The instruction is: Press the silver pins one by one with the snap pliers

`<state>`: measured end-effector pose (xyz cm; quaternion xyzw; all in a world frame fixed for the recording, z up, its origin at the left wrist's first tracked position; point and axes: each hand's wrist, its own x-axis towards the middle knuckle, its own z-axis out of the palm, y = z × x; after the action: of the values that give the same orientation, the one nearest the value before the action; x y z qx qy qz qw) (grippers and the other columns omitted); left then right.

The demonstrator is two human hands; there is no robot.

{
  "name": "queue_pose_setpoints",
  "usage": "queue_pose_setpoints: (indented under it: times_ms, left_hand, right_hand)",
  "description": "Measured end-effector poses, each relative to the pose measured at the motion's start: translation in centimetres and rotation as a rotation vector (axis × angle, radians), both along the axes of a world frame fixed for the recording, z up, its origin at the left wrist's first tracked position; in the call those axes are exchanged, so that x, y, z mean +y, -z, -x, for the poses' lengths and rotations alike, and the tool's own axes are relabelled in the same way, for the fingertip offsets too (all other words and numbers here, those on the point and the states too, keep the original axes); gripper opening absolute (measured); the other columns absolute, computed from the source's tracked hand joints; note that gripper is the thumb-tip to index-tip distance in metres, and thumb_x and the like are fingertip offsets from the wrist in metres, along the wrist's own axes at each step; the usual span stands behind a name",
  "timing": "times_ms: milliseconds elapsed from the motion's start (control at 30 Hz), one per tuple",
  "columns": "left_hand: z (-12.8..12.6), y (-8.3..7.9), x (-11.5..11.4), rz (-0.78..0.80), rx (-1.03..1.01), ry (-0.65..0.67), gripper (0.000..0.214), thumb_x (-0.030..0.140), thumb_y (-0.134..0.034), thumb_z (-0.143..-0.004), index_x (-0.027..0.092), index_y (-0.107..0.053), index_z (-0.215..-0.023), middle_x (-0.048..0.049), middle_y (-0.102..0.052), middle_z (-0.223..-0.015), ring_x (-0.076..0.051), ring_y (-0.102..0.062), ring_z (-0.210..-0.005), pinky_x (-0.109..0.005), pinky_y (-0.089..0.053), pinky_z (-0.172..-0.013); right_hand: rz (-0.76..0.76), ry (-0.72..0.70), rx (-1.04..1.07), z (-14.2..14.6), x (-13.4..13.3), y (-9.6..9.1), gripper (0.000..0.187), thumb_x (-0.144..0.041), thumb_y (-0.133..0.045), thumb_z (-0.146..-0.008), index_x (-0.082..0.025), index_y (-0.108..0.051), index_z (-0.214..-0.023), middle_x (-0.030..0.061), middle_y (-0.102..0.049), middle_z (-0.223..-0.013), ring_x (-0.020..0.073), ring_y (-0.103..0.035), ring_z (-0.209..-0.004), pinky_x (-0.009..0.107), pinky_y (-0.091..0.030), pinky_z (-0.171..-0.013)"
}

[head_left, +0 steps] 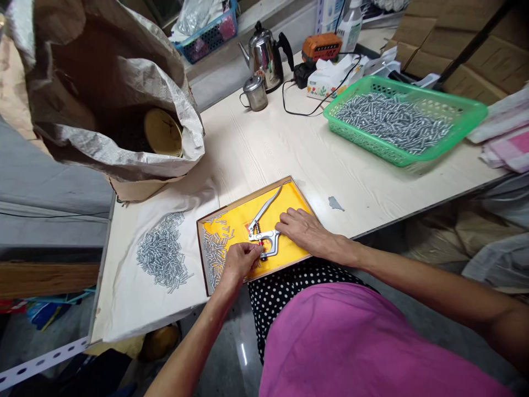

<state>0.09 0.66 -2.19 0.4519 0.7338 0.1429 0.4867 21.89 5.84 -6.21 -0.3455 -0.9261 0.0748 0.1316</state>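
Silver hand press pliers (pixel 264 236) with a long lever handle and a red part near the jaw lie in a shallow tray (pixel 252 197) lined in yellow. My left hand (pixel 239 260) is pinched closed at the jaw end; whatever is between thumb and forefinger is too small to make out. Curled over the far end of the pliers' body is my right hand (pixel 303 230), whose fingers partly hide it. Small silver metal pins (pixel 214 255) lie scattered along the tray's left side. A larger heap of similar pins (pixel 163 253) rests on white cloth left of the tray.
A green basket (pixel 397 157) full of silver pins stands at the right. On the back left is a large open sack (pixel 124 171) with a yellow bowl (pixel 163 131) inside. A metal kettle (pixel 264 58), a cup (pixel 255 94) and an orange battery (pixel 321 47) stand behind.
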Motion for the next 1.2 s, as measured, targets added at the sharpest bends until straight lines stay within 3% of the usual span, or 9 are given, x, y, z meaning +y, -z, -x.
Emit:
queue_pose_setpoints:
  times_ms: [233,333,500,633,800,900,1000,1100,1200]
  left_hand:
    - [-0.5,-0.6,0.3,0.079,-0.086,-0.048,0.047,0.061,-0.074,-0.059,0.017,-0.057,-0.055,0.0037,-0.048,-0.041,-0.007,-0.037,-0.038,-0.022,-0.023,-0.043]
    - [-0.5,-0.5,0.2,0.076,-0.088,-0.06,0.048,0.062,-0.075,-0.059,0.017,-0.057,-0.056,0.0036,-0.049,-0.042,-0.007,-0.038,-0.038,-0.022,-0.023,-0.043]
    - [-0.6,-0.5,0.0,0.072,-0.103,-0.084,0.049,0.063,-0.077,-0.057,0.017,-0.059,-0.058,0.0043,-0.048,-0.044,-0.007,-0.039,-0.039,-0.021,-0.024,-0.043]
    - [-0.7,-0.4,-0.1,0.065,-0.082,-0.096,0.049,0.062,-0.077,-0.058,0.016,-0.06,-0.06,0.0044,-0.048,-0.044,-0.007,-0.039,-0.039,-0.021,-0.025,-0.042]
    - [-0.3,0.0,-0.3,0.07,-0.051,-0.072,0.043,0.058,-0.072,-0.068,0.017,-0.058,-0.06,0.0044,-0.047,-0.045,-0.009,-0.04,-0.039,-0.022,-0.026,-0.042]
    - [-0.4,-0.2,-0.9,-0.007,0.108,0.01,0.039,0.051,-0.064,-0.08,0.017,-0.059,-0.063,0.0005,-0.054,-0.053,-0.013,-0.05,-0.048,-0.025,-0.037,-0.049]
    - [-1.4,-0.6,-1.3,-0.336,0.399,0.161,0.027,0.041,-0.061,-0.088,0.015,-0.068,-0.085,-0.0091,-0.068,-0.085,-0.022,-0.064,-0.08,-0.034,-0.051,-0.072]
    - [-2.9,-0.9,-0.5,-0.632,0.559,0.388,0.04,0.035,-0.066,-0.088,0.015,-0.061,-0.122,-0.017,-0.061,-0.128,-0.031,-0.056,-0.117,-0.046,-0.048,-0.098]
    - [-3.9,-0.8,1.5,-0.679,0.575,0.623,0.053,0.033,-0.064,-0.09,0.014,-0.049,-0.137,-0.019,-0.054,-0.14,-0.033,-0.049,-0.127,-0.049,-0.044,-0.106]
  right_hand:
    - [0.08,-0.011,0.011,-0.1,-0.2,-0.7,0.015,-0.013,-0.047,-0.097,-0.019,-0.061,-0.095,0.0078,-0.06,-0.095,0.0221,-0.048,-0.09,0.034,-0.033,-0.072]
    - [0.143,-0.034,0.001,-0.6,0.7,-1.4,0.012,-0.024,-0.058,-0.094,-0.019,-0.063,-0.103,0.0098,-0.062,-0.106,0.0236,-0.051,-0.096,0.035,-0.039,-0.077]
    - [0.058,-0.096,0.025,-1.4,4.7,-1.7,0.081,-0.051,-0.078,-0.075,-0.015,-0.047,-0.141,0.0197,-0.046,-0.146,0.0369,-0.039,-0.13,0.047,-0.039,-0.099]
    - [0.041,-0.183,-0.094,-1.1,7.0,-1.6,0.084,-0.06,-0.076,-0.072,-0.012,-0.051,-0.136,0.0185,-0.056,-0.131,0.0354,-0.047,-0.119,0.046,-0.041,-0.096]
    - [0.013,-0.156,-0.188,-0.5,6.8,-2.3,0.066,-0.063,-0.075,-0.072,-0.012,-0.062,-0.113,0.0145,-0.061,-0.109,0.0292,-0.05,-0.097,0.041,-0.042,-0.081]
    - [0.015,-0.138,-0.182,-0.8,6.0,-2.6,0.052,-0.058,-0.075,-0.075,-0.014,-0.064,-0.101,0.0128,-0.061,-0.102,0.0278,-0.049,-0.094,0.039,-0.04,-0.077]
    - [0.037,-0.13,-0.152,-1.1,5.2,-2.6,0.042,-0.05,-0.075,-0.08,-0.015,-0.063,-0.097,0.0115,-0.061,-0.1,0.0259,-0.049,-0.093,0.037,-0.04,-0.076]
    - [0.037,-0.117,-0.105,-1.2,4.3,-2.5,0.038,-0.046,-0.073,-0.083,-0.015,-0.061,-0.102,0.0116,-0.061,-0.103,0.0252,-0.049,-0.093,0.036,-0.04,-0.077]
    - [0.035,-0.122,-0.081,-1.1,3.6,-2.8,0.044,-0.051,-0.068,-0.087,-0.013,-0.061,-0.106,0.0132,-0.061,-0.104,0.0256,-0.049,-0.094,0.037,-0.04,-0.079]
